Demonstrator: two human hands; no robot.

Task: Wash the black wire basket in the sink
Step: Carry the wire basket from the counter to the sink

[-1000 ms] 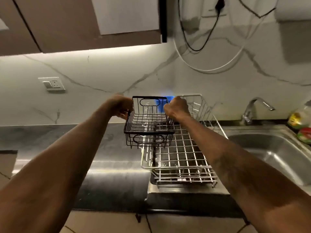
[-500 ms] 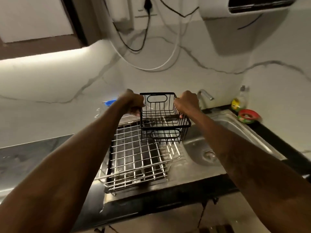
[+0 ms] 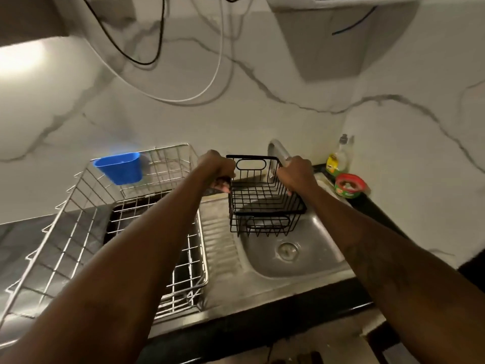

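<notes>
The black wire basket (image 3: 262, 203) hangs upright in the air over the back of the steel sink (image 3: 309, 261). My left hand (image 3: 217, 169) grips the basket's left rim. On the other side my right hand (image 3: 295, 173) grips its right rim. The tap (image 3: 278, 148) rises just behind the basket, partly hidden by my right hand. The sink's drain (image 3: 288, 251) lies open below, in front of the basket.
A silver wire dish rack (image 3: 86, 206) stands left of the sink, with a blue plastic cup (image 3: 119, 166) hooked on its back rim. A dish soap bottle (image 3: 338, 160) and a red-rimmed green tub (image 3: 349, 185) sit at the back right corner. Cables hang on the marble wall.
Both hands have carried the black basket to the right, from above the dish rack to above the sink. The view has swung right with it.
</notes>
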